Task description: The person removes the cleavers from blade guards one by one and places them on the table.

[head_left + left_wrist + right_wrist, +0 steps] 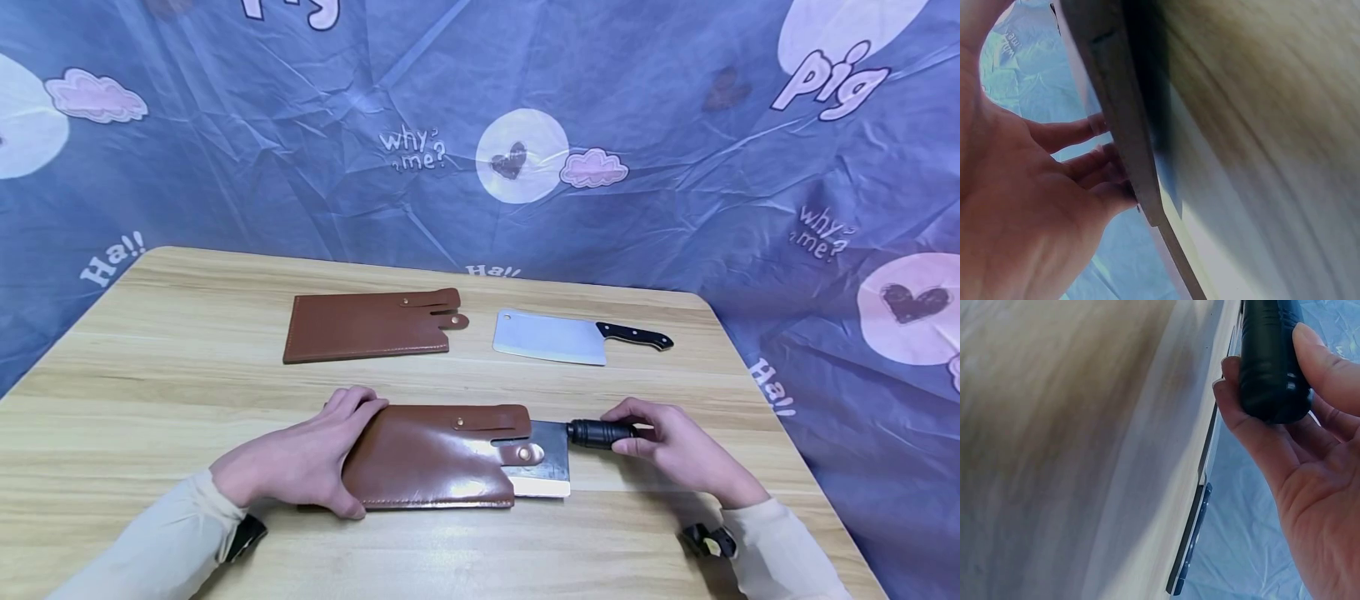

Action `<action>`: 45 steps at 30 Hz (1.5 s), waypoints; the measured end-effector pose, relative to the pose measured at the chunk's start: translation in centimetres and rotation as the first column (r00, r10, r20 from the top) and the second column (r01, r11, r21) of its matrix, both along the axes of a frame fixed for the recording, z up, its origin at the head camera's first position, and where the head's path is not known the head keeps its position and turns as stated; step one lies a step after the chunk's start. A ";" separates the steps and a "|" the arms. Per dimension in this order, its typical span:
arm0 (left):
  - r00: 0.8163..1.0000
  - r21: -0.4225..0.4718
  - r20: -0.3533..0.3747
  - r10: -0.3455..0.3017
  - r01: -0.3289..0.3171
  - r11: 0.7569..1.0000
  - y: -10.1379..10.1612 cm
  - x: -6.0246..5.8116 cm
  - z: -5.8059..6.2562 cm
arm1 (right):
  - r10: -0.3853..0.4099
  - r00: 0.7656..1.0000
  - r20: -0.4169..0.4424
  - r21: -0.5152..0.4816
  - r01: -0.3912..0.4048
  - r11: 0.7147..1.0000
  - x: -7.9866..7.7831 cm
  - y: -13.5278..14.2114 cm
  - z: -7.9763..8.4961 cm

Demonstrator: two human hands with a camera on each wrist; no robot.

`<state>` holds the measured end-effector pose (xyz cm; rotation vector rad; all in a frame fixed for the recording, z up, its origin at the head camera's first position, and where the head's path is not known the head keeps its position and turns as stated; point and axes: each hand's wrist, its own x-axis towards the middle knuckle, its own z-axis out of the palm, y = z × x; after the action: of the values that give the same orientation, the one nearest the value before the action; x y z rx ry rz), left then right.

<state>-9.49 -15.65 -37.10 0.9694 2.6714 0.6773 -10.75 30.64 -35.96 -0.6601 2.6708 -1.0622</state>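
My left hand [315,458] spans the left end of a brown leather knife sheath [427,458], thumb at its near edge and fingers at the far one. Partly inside that sheath is a cleaver with a dark blade [553,458]; the rest of its blade is hidden. Its black ridged handle [596,433] points right, and my right hand [671,446] pinches the end of it between thumb and fingers. The right wrist view shows the rounded handle butt [1275,394] between the fingertips. The sheath's snap strap [519,454] lies over the blade.
Farther back on the wooden table [225,375] lie a second brown sheath [360,329], flat, and a bare cleaver [551,337] with a shiny blade and black riveted handle [636,335] pointing right. A blue printed cloth [315,183] hangs behind the table.
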 end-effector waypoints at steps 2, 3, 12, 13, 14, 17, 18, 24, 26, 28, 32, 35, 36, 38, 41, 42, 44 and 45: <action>1.000 0.001 0.003 0.000 0.000 1.000 0.0 0.0 0.0 | 0.000 1.000 -0.002 0.001 0.000 1.000 0.0 0.1 0.0; 1.000 0.002 0.006 0.000 0.000 1.000 0.0 0.0 0.0 | 0.001 1.000 -0.002 0.002 -0.001 1.000 0.0 0.1 -0.1; 1.000 0.014 -0.005 -0.005 0.005 1.000 -0.1 -0.1 -0.1 | -0.008 1.000 -0.019 0.013 0.008 1.000 -0.2 0.3 -0.1; 1.000 0.014 -0.003 -0.006 0.006 1.000 -0.1 -0.1 -0.1 | -0.008 1.000 -0.020 0.013 0.008 1.000 -0.2 0.4 -0.1; 1.000 0.014 -0.002 -0.006 0.006 1.000 -0.1 -0.1 -0.1 | -0.006 1.000 -0.018 0.014 0.006 1.000 -0.2 0.4 -0.1; 1.000 0.012 0.004 -0.002 0.002 1.000 -0.3 -0.1 -0.1 | -0.007 1.000 -0.018 0.015 0.008 1.000 -0.2 0.5 -0.1; 1.000 0.011 0.004 -0.001 0.001 1.000 -0.3 -0.1 -0.1 | -0.006 1.000 -0.015 0.014 0.007 1.000 -0.1 0.5 -0.1; 1.000 0.011 0.004 -0.001 0.001 1.000 -0.3 -0.1 -0.1 | -0.012 1.000 -0.019 0.010 0.012 1.000 -0.1 0.7 -0.1; 1.000 0.013 0.005 -0.002 0.002 1.000 -0.3 -0.2 -0.1 | -0.016 1.000 -0.020 0.014 0.016 1.000 -0.1 0.7 0.0; 1.000 0.015 0.004 -0.003 0.003 1.000 -0.3 -0.2 -0.1 | -0.020 1.000 -0.022 0.017 0.020 1.000 -0.1 0.7 0.0; 1.000 0.013 0.002 -0.001 0.001 1.000 -0.4 -0.2 -0.1 | -0.017 1.000 -0.022 0.008 0.018 1.000 -0.1 0.8 -0.1; 1.000 0.010 0.002 0.004 -0.004 1.000 -0.5 -0.1 -0.1 | -0.013 0.999 -0.033 0.001 0.013 1.000 0.0 0.9 -0.1; 1.000 0.010 0.003 0.006 -0.006 1.000 -0.5 -0.1 -0.1 | -0.012 0.999 -0.037 -0.001 0.012 1.000 0.0 0.9 -0.1; 1.000 0.008 -0.001 0.008 -0.008 1.000 -0.6 -0.1 -0.1 | -0.014 0.999 -0.043 0.000 0.014 1.000 0.0 1.0 -0.1; 1.000 0.007 -0.002 0.006 -0.006 1.000 -0.7 -0.1 -0.1 | -0.022 0.999 -0.046 0.005 0.022 1.000 0.0 1.0 0.0; 1.000 0.007 -0.001 0.007 -0.007 1.000 -0.7 -0.1 -0.1 | -0.025 0.999 -0.045 0.004 0.025 1.000 0.1 1.0 0.0; 1.000 0.007 0.002 0.009 -0.009 1.000 -0.8 -0.1 -0.1 | -0.033 0.999 -0.040 0.003 0.033 0.999 0.1 1.1 0.1; 1.000 0.009 0.002 0.011 -0.011 1.000 -0.8 -0.1 -0.1 | -0.038 0.998 -0.040 0.003 0.038 0.999 0.1 1.1 0.1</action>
<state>-9.63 -16.45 -37.16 0.9567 2.6760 0.6923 -10.65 31.75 -35.85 -0.6386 2.7291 -1.0649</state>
